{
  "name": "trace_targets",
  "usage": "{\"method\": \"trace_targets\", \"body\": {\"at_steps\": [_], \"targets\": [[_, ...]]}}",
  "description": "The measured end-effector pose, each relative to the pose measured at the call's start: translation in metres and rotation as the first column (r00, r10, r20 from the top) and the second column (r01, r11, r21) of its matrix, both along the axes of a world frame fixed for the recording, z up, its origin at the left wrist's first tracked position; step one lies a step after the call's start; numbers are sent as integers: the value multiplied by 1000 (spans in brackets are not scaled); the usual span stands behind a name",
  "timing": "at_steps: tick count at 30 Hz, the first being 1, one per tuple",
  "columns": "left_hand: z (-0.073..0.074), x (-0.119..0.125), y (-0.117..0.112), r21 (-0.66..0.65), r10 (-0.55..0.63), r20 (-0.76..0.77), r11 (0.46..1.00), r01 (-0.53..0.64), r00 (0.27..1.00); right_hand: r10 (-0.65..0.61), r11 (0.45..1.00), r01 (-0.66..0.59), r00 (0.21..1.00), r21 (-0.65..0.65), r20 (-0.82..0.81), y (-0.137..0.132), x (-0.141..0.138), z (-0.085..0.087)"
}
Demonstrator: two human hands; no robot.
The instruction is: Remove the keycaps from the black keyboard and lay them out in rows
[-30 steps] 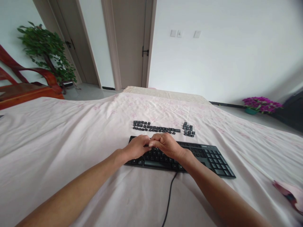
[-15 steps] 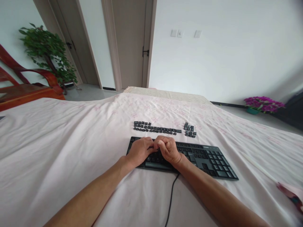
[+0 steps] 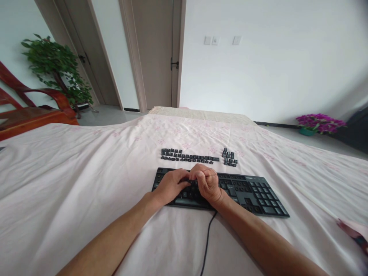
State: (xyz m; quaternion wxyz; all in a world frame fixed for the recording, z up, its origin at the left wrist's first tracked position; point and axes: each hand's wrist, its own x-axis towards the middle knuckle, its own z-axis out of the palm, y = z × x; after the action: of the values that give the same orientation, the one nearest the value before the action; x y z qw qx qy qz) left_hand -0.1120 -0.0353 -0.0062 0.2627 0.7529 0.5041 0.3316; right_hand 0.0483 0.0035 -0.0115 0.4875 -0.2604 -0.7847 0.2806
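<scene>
A black keyboard (image 3: 267,201) lies at a slight slant on the cloth, its cable running toward me. Some of its key places show bare sockets. My left hand (image 3: 170,186) rests over the left part of the keyboard, thumb and fingers apart, fingertips close to the right hand. Just right of it, my right hand (image 3: 207,182) is closed like a fist over the keys, thumb bent over the fingers. Whatever it grips is hidden, though a thin line shows at its knuckles. Beyond the keyboard, loose black keycaps (image 3: 189,157) lie in rows, with a smaller keycap group (image 3: 230,158) at the right.
A pale pink flowered cloth (image 3: 100,184) covers the wide surface, with folds. The black cable (image 3: 207,241) runs toward the near edge. A wooden chair (image 3: 37,115) and a leafy plant (image 3: 54,61) stand at the left. Purple flowers (image 3: 320,122) are on the floor at the right.
My left thumb and fingers have spread a little further apart, the thumb now showing more plainly. The right hand stays closed in nearly the same spot. The view has shifted slightly.
</scene>
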Motion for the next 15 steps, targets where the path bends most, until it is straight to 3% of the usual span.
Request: {"method": "trace_targets", "body": {"at_steps": [6, 10, 15], "targets": [[-12, -3, 5, -100, 146, 282, 987, -122, 948, -94, 977, 70, 990, 202, 109, -1, 7, 25], [-15, -5, 8, -115, 189, 383, 981, -156, 904, -131, 989, 103, 946, 109, 296, 7, 5, 36], [-15, -6, 8, -107, 194, 438, 981, -163, 878, -129, 991, 90, 859, 101, 495, 13, 0, 27]]}}
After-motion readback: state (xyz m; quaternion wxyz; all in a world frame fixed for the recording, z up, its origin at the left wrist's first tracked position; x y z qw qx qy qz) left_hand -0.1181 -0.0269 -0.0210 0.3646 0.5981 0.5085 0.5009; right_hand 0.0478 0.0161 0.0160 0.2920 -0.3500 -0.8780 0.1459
